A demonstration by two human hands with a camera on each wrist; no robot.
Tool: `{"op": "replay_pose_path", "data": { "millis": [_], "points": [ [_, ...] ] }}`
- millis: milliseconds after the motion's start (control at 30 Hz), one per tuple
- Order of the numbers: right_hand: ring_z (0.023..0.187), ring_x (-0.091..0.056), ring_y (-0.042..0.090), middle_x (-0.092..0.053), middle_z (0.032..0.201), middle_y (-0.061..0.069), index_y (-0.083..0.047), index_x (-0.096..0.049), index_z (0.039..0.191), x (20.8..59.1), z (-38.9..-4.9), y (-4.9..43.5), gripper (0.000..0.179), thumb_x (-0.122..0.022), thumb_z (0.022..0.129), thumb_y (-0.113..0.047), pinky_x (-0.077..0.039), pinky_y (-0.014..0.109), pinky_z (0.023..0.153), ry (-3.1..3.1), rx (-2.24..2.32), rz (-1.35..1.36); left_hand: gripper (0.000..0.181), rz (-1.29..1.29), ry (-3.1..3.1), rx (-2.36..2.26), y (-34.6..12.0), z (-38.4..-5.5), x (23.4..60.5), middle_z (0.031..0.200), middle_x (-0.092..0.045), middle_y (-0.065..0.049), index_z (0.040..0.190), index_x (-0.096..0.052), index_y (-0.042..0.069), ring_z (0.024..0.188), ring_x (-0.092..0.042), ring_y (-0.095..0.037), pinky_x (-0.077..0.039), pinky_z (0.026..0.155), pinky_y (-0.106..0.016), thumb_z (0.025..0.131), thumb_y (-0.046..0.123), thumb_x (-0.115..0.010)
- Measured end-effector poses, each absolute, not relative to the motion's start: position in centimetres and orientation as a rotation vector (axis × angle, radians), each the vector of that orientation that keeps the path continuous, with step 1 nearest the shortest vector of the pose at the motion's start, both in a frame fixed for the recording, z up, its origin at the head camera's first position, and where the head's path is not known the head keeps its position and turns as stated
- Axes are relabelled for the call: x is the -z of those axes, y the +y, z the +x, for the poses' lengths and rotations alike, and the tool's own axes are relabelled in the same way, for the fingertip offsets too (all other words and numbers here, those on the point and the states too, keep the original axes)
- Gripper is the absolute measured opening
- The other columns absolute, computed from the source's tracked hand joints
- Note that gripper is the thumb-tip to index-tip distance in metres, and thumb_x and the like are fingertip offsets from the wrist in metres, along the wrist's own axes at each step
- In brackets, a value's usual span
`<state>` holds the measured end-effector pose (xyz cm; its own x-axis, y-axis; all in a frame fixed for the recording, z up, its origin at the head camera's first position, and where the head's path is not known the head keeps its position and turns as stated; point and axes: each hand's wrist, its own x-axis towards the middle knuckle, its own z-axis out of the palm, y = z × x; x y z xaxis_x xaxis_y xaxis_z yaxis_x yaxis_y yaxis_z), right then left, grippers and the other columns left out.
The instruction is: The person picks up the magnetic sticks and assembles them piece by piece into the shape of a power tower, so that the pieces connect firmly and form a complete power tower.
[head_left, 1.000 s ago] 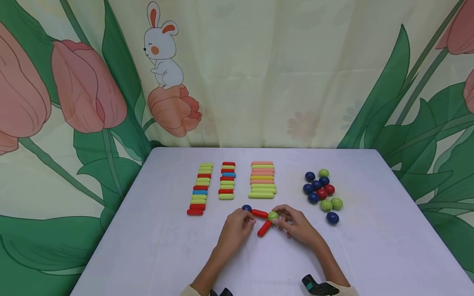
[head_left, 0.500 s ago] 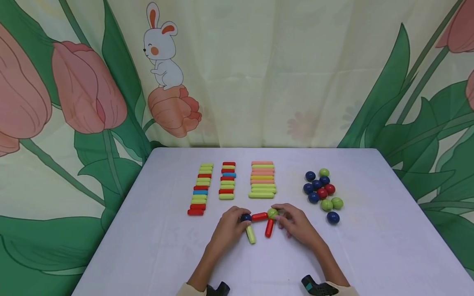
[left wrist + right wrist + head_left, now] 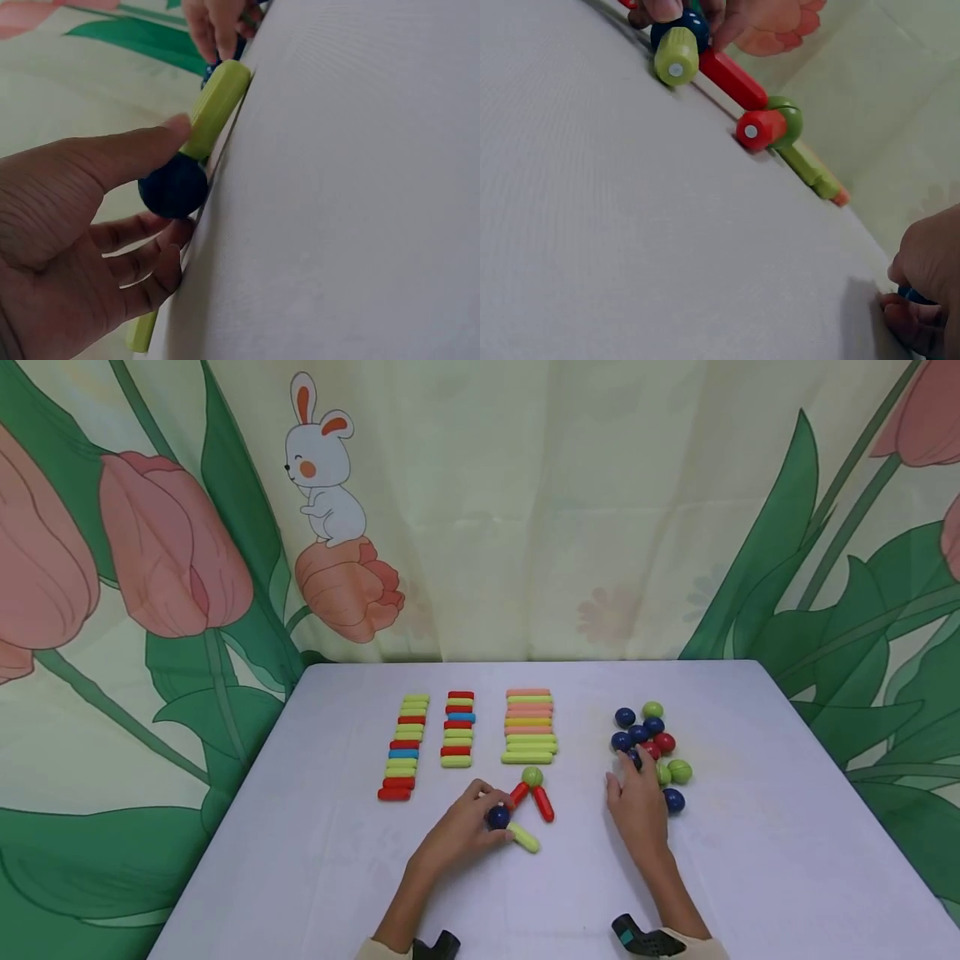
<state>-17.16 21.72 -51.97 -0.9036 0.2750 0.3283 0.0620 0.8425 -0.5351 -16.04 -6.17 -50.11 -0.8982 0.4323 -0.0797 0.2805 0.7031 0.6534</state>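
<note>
My left hand (image 3: 459,833) holds a dark blue ball (image 3: 498,817) between thumb and fingers, low over the table. A light green rod (image 3: 525,837) sticks out from this ball toward me. On the ball's far side a red rod (image 3: 519,795) leads to a green ball (image 3: 532,776), from which a second red rod (image 3: 543,804) angles toward me. In the right wrist view the rod ends show small silvery discs. At the ball group, my right hand (image 3: 641,806) grips another dark blue ball (image 3: 915,295), largely hidden by the fingers.
Two stacks of short rods, a left row (image 3: 403,747) and a middle row (image 3: 459,729), lie at the back left. A row of longer rods (image 3: 528,727) lies beside them. Several balls surround my right hand, including a red ball (image 3: 665,742) and a green ball (image 3: 680,771).
My right hand has let go of the green ball and moved right to the ball group. The joined rods and balls have turned, the green ball swinging away and the light green rod pointing rightward.
</note>
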Motion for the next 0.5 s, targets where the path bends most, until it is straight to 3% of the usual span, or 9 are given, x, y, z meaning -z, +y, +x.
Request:
{"op": "replay_pose_path", "data": {
  "millis": [67,233,333,400,500],
  "points": [
    [0.116,-0.057,0.043,-0.045,0.138,0.024,0.002,-0.059,0.128,52.13,-17.19,21.62,0.038,-0.064,0.092,-0.009,-0.051,0.053,0.094,-2.655,-0.722,-0.248,0.035,0.665,2.641,-0.93,-6.34,-16.05,50.01,0.114,-0.05,0.004,0.117,-0.064,0.033,0.102,-0.053,-0.011,-0.054,0.081,-0.022,0.084,0.034,-0.077],
    [0.106,-0.059,0.037,-0.053,0.121,0.021,-0.001,-0.06,0.127,52.13,-17.23,21.45,0.037,-0.067,0.091,-0.009,-0.052,0.049,0.094,-2.699,-0.804,-0.197,0.028,0.736,2.556,-0.923,-6.27,-15.87,49.73,0.099,-0.051,0.007,0.107,-0.067,0.031,0.089,-0.052,-0.006,-0.05,0.07,-0.015,0.082,0.036,-0.078],
    [0.087,-0.058,0.026,-0.059,0.114,0.015,-0.005,-0.058,0.13,52.01,-17.25,21.32,0.041,-0.068,0.092,-0.018,-0.056,0.036,0.078,-2.756,-0.893,-0.122,0.028,0.747,2.569,-0.886,-5.96,-15.73,49.68,0.093,-0.051,0.009,0.104,-0.066,0.032,0.083,-0.05,-0.003,-0.048,0.065,-0.014,0.081,0.042,-0.078],
    [0.078,-0.053,0.018,-0.061,0.104,0.01,-0.008,-0.057,0.13,51.91,-17.22,21.23,0.043,-0.068,0.093,-0.024,-0.049,0.027,0.066,-2.791,-0.986,-0.054,0.03,0.77,2.589,-0.841,-5.77,-15.65,49.65,0.091,-0.051,0.01,0.104,-0.066,0.031,0.081,-0.05,-0.002,-0.047,0.064,-0.014,0.08,0.046,-0.077],
    [0.07,-0.053,0.013,-0.062,0.093,0.004,-0.012,-0.059,0.128,51.7,-17.1,21.02,0.042,-0.07,0.091,-0.028,-0.047,0.021,0.058,-2.823,-1.169,0.055,0.033,0.783,2.616,-0.802,-5.53,-15.63,49.55,0.087,-0.054,0.012,0.108,-0.066,0.03,0.077,-0.049,0.0,-0.045,0.062,-0.014,0.082,0.05,-0.073]
  ]
}}
